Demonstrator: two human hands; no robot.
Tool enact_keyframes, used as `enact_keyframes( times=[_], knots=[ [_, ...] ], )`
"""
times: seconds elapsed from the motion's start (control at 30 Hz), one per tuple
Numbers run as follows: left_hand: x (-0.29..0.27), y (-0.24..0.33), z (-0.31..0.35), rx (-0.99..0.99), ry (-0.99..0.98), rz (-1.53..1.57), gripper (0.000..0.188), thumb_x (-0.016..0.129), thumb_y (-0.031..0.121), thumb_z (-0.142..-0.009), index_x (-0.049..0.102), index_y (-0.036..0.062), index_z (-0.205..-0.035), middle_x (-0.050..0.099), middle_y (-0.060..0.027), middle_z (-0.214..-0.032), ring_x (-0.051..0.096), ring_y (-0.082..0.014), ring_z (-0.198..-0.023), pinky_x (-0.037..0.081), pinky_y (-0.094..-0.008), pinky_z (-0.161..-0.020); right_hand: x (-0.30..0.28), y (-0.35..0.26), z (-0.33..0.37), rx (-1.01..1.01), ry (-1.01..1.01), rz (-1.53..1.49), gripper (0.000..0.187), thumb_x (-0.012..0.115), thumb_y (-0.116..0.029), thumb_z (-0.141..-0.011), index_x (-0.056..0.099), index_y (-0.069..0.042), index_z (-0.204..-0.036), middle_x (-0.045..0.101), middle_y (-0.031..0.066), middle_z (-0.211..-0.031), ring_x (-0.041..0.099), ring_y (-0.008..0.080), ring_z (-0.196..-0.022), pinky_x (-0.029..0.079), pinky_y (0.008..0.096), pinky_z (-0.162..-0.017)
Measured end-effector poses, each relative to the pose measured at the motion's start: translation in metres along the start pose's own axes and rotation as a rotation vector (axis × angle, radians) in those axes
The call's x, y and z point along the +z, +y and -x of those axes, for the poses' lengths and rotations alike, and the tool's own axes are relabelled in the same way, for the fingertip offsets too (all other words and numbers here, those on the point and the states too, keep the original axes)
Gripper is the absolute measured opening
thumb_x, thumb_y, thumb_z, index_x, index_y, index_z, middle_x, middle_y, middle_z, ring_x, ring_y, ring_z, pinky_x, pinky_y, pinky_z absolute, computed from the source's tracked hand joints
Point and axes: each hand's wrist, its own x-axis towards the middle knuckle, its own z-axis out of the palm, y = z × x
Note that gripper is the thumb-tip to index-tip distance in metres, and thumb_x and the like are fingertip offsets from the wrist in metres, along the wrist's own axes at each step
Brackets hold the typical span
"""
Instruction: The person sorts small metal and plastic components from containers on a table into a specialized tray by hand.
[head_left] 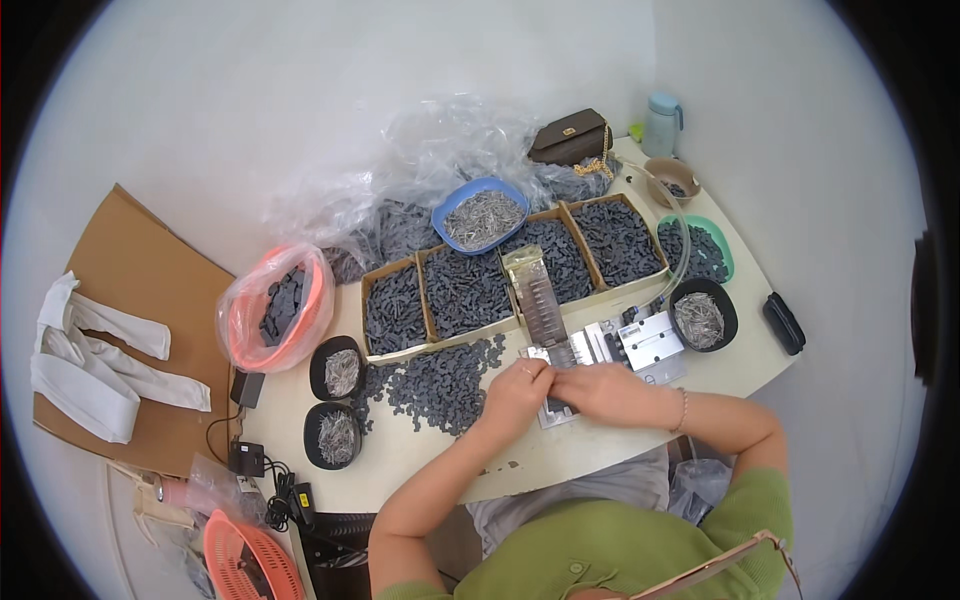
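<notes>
My left hand and my right hand meet at the front of a silver metal fixture on the table. Fingers on both sides are bent and drawn together, and whatever they pinch is too small or hidden to make out. A clear upright magazine with a ladder of small rows rises just beyond my fingertips. Left of my left hand lies a loose spread of small dark grey plastic parts. Part of the fixture's front plate shows beneath my hands.
Cardboard trays of dark parts stand behind. A blue basin of metal pins rests on them. Black bowls of pins stand left, another right, near a green bowl. A clear hose curves to the fixture. An orange basket is far left.
</notes>
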Motion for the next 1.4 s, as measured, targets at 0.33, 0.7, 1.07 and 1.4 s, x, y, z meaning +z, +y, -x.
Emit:
enact_keyframes(
  times=[0.33, 0.7, 1.07, 1.4],
  knots=[
    [-0.006, 0.045, 0.018, 0.14, -0.189, -0.593, 0.041, 0.056, 0.008, -0.073, 0.061, -0.0096, -0.109, 0.061, -0.0216, -0.111, 0.058, -0.0268, -0.091, 0.048, -0.0356, -0.079, 0.001, 0.03, -0.06, 0.134, -0.011, -0.129, 0.014, 0.064, -0.017, -0.081, 0.068, -0.009, -0.092, 0.066, 0.0059, -0.087, 0.059, 0.026, -0.089, 0.046, 0.0385, -0.079],
    [-0.033, -0.002, 0.026, -0.199, -0.079, -0.239, 0.016, 0.069, 0.015, -0.075, 0.061, 0.0034, -0.083, 0.055, -0.0093, -0.08, 0.056, -0.0264, -0.073, 0.048, -0.0372, -0.06, 0.032, 0.033, -0.088, 0.107, -0.087, -0.088, 0.009, 0.066, -0.012, -0.074, 0.063, -0.01, -0.082, 0.06, 0.0058, -0.082, 0.061, 0.0249, -0.086, 0.047, 0.0385, -0.074],
    [-0.022, -0.023, 0.007, -0.308, -0.002, 0.148, 0.012, 0.062, -0.003, -0.076, 0.065, 0.0032, -0.087, 0.063, -0.0114, -0.086, 0.063, -0.0293, -0.075, 0.053, -0.0365, -0.065, 0.009, 0.002, -0.015, -0.064, -0.069, 0.305, 0.027, 0.058, -0.011, -0.073, 0.062, 0.003, -0.096, 0.062, 0.0126, -0.099, 0.061, 0.0252, -0.092, 0.052, 0.0346, -0.075],
    [-0.006, -0.007, -0.019, -0.164, 0.081, 0.087, 0.016, 0.065, -0.002, -0.072, 0.065, 0.0036, -0.087, 0.064, -0.0115, -0.088, 0.063, -0.0312, -0.082, 0.051, -0.0378, -0.072, 0.019, -0.008, -0.014, -0.036, -0.025, 0.445, 0.026, 0.056, -0.012, -0.072, 0.061, 0.004, -0.092, 0.058, 0.0118, -0.088, 0.055, 0.0227, -0.083, 0.045, 0.0316, -0.073]
  ],
)
